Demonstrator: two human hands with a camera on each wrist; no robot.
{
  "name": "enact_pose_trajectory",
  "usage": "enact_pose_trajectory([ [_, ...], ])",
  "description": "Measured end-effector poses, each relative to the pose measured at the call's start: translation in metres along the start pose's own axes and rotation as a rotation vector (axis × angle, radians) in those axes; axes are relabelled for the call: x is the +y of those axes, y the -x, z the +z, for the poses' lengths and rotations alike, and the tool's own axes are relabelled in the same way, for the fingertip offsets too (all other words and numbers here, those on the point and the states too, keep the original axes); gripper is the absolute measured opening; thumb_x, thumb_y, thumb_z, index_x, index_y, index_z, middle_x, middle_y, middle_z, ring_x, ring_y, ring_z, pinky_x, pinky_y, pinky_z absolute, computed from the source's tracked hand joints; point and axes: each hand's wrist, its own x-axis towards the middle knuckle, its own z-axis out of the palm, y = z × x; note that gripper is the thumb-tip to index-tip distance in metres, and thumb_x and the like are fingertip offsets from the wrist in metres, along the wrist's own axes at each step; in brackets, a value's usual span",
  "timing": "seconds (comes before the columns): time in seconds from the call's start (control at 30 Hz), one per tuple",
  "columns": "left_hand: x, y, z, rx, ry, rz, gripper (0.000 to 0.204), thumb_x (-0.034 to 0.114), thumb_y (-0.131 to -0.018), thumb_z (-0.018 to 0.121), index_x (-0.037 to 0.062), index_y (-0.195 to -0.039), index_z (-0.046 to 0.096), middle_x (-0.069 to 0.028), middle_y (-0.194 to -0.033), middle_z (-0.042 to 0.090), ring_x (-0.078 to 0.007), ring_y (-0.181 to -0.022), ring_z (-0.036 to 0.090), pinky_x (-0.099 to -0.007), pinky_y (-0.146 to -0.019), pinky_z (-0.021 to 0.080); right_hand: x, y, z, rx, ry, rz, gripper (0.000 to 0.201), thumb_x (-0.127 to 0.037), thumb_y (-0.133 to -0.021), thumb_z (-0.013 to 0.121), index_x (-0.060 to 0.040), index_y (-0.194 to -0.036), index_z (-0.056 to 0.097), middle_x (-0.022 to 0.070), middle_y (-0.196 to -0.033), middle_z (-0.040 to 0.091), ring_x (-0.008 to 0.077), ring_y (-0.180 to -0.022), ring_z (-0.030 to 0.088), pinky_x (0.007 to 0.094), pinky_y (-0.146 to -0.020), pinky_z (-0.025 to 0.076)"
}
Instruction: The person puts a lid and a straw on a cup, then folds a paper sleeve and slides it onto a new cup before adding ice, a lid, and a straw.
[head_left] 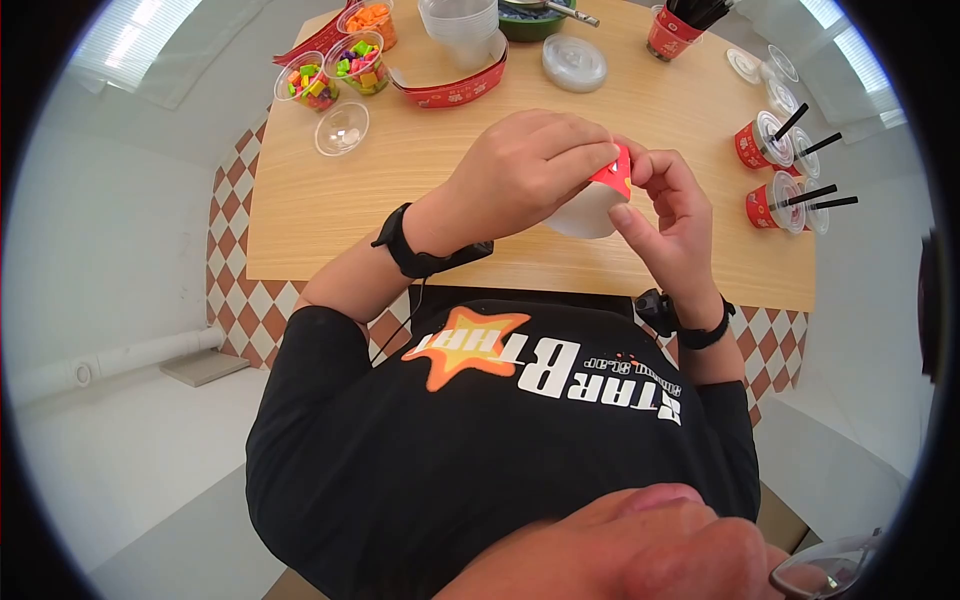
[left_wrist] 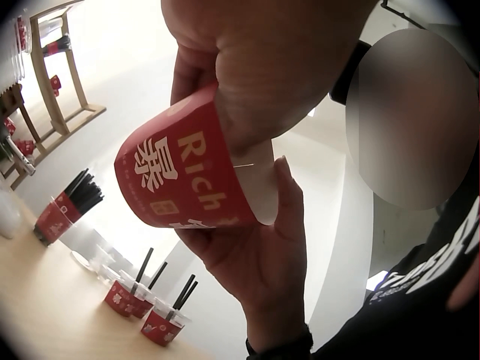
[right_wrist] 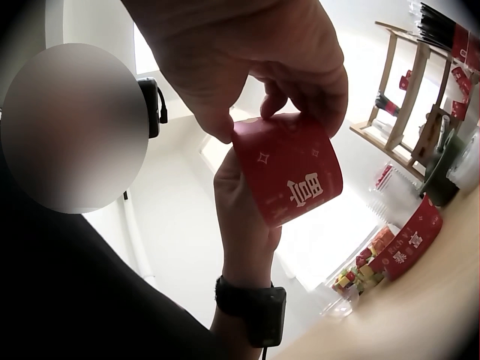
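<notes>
Between both hands, above the table's near edge, is a red paper cup sleeve (head_left: 612, 172) curved into a ring. Its white inner side faces the person. White and gold lettering shows on the sleeve (left_wrist: 180, 176) in the left wrist view. My left hand (head_left: 535, 165) pinches the upper left part of it, with some fingertips hidden behind the paper. On the other side, my right hand (head_left: 675, 215) holds the sleeve with its thumb at the lower edge and bent fingers at the upper edge. In the right wrist view, the right hand's fingers (right_wrist: 300, 97) grip its rim.
Cups of colourful pieces (head_left: 357, 62) and a clear lid (head_left: 342, 129) lie back left. A red paper tray (head_left: 455, 95), stacked clear tubs (head_left: 460, 25) and lids (head_left: 574, 62) stand behind the hands. Several red-sleeved cups with straws (head_left: 765, 140) line the right side, below a straw holder (head_left: 670, 35).
</notes>
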Motion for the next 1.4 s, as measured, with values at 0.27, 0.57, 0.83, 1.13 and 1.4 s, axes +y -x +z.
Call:
enact_pose_trajectory([
  [0.27, 0.011, -0.001, -0.006, -0.169, -0.06, -0.087, 0.033, 0.0, -0.074, 0.071, 0.0011, -0.106, 0.067, -0.0123, -0.105, 0.069, -0.0308, -0.091, 0.068, -0.0365, -0.074, 0.056, 0.005, 0.001, 0.003, 0.075, 0.08, 0.075, 0.031, -0.015, -0.084, 0.077, -0.0009, -0.099, 0.055, 0.0056, -0.094, 0.063, 0.013, -0.09, 0.059, 0.0288, -0.087, 0.049],
  [0.57, -0.001, 0.0, 0.006, -0.135, 0.333, -0.5, 0.024, 0.006, -0.089, 0.061, 0.0017, -0.111, 0.07, -0.0129, -0.087, 0.071, -0.0215, -0.074, 0.068, -0.0319, -0.066, 0.052, 0.032, -0.008, -0.014, 0.008, -0.328, 0.392, 0.022, -0.02, -0.099, 0.058, -0.0009, -0.11, 0.052, 0.0087, -0.11, 0.061, 0.0156, -0.098, 0.062, 0.0292, -0.089, 0.048],
  [0.83, -0.055, 0.032, 0.046, -0.341, 0.161, -0.75, 0.028, 0.015, -0.092, 0.054, -0.0014, -0.109, 0.069, -0.0201, -0.083, 0.069, -0.0265, -0.069, 0.067, -0.0342, -0.063, 0.051, -0.055, 0.021, -0.054, 0.191, 0.1, -0.992, 0.07, -0.071, -0.088, 0.053, -0.0151, -0.13, 0.052, 0.0117, -0.12, 0.055, 0.0263, -0.095, 0.055, 0.0392, -0.079, 0.046],
  [1.13, -0.081, 0.061, 0.077, -0.26, 0.154, -0.792, 0.028, 0.016, -0.092, 0.051, 0.0003, -0.101, 0.072, -0.0214, -0.094, 0.07, -0.0383, -0.086, 0.067, -0.0453, -0.08, 0.053, -0.123, 0.03, -0.026, 0.669, 0.321, -1.603, 0.034, -0.039, -0.099, 0.048, -0.0224, -0.073, 0.061, -0.018, -0.07, 0.053, -0.0009, -0.06, 0.049, 0.0134, -0.056, 0.042],
  [1.4, -0.076, 0.063, 0.073, -0.215, 0.097, -0.804, 0.035, 0.013, -0.091, 0.055, 0.0008, -0.123, 0.062, -0.0231, -0.096, 0.07, -0.0362, -0.087, 0.068, -0.0403, -0.08, 0.054, -0.118, 0.014, -0.031, 0.522, 0.326, -1.602, 0.029, -0.042, -0.099, 0.049, -0.017, -0.09, 0.06, -0.0084, -0.082, 0.058, 0.0054, -0.065, 0.052, 0.0177, -0.056, 0.042],
])
